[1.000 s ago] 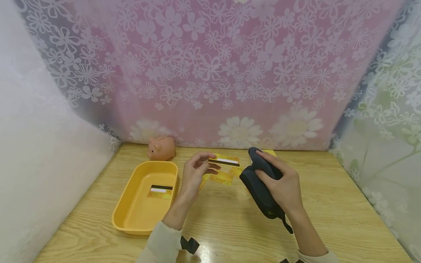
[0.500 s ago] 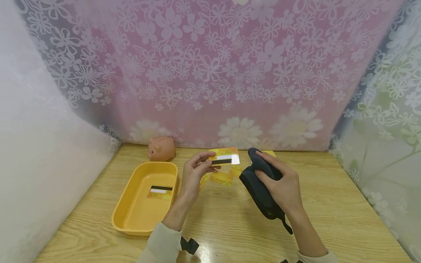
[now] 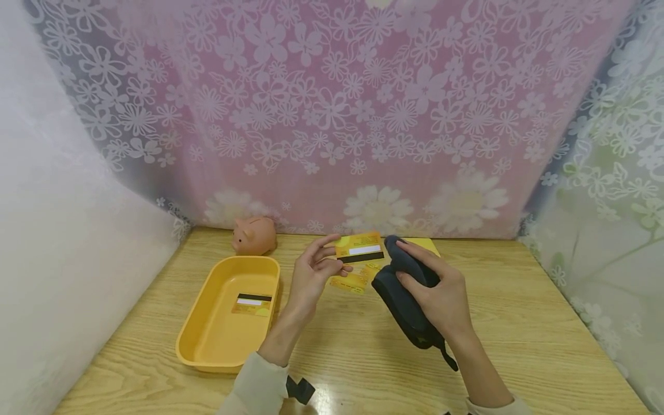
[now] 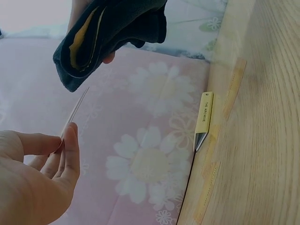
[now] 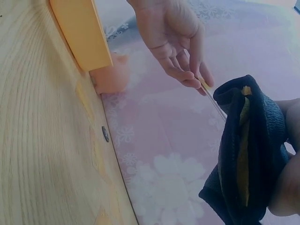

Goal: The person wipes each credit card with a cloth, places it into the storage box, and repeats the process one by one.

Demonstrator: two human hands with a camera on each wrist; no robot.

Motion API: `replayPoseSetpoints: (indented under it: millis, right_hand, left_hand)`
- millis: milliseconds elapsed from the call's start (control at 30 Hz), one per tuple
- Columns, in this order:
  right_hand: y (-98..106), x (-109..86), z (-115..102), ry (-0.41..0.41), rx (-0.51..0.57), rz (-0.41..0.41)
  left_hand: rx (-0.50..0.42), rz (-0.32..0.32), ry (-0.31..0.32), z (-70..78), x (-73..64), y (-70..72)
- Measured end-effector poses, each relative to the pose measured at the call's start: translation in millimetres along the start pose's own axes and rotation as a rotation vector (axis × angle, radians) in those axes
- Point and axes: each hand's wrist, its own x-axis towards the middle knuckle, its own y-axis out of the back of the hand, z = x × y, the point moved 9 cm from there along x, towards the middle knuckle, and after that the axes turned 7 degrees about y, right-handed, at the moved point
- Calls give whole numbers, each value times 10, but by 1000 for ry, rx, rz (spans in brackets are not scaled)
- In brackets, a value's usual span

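Note:
My left hand (image 3: 308,279) pinches an orange-yellow bank card (image 3: 359,249) between thumb and fingers, its black magnetic stripe facing me. In the left wrist view that card (image 4: 76,108) shows edge-on, pointing toward the pouch. My right hand (image 3: 447,294) grips a dark blue soft pouch (image 3: 407,305) with a short strap, tilted and raised above the table. Its mouth gapes toward the left hand, and yellow shows inside the pouch (image 5: 267,126) in the right wrist view. The card's far end comes close to the pouch's mouth. Several yellow cards (image 3: 350,282) lie on the table behind.
A yellow tray (image 3: 194,323) stands at the left with one striped card (image 3: 252,303) in it. Behind it sits a pink piggy bank (image 3: 255,233). A yellow item marked "THE ARCHIVE" (image 4: 204,112) lies by the table's back edge. A flowered cloth (image 3: 332,144) hangs behind.
The card in the left hand has tipped up so its striped face shows more fully, then shifted slightly right. The right hand and pouch have moved slightly left, narrowing the gap.

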Motion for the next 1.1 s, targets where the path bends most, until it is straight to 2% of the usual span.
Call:
replayPoseSetpoints:
  millis: [233,433,733,1100]
  right_hand:
    - [-35,-7,-28,19,4,-6]
    - [-125,-26,-77,52,33,-33]
    - [-281,-81,-97,71,63,-74]
    - [-476,-145,-196,112,75,-125]
  left_hand:
    - [37,-35,20,-6,-14,-51]
    - [121,-78,39,-31,-35,-125]
    - [195,-98,45,-81,-70,-206]
    - [266,-135,-9,-98,-84,-312]
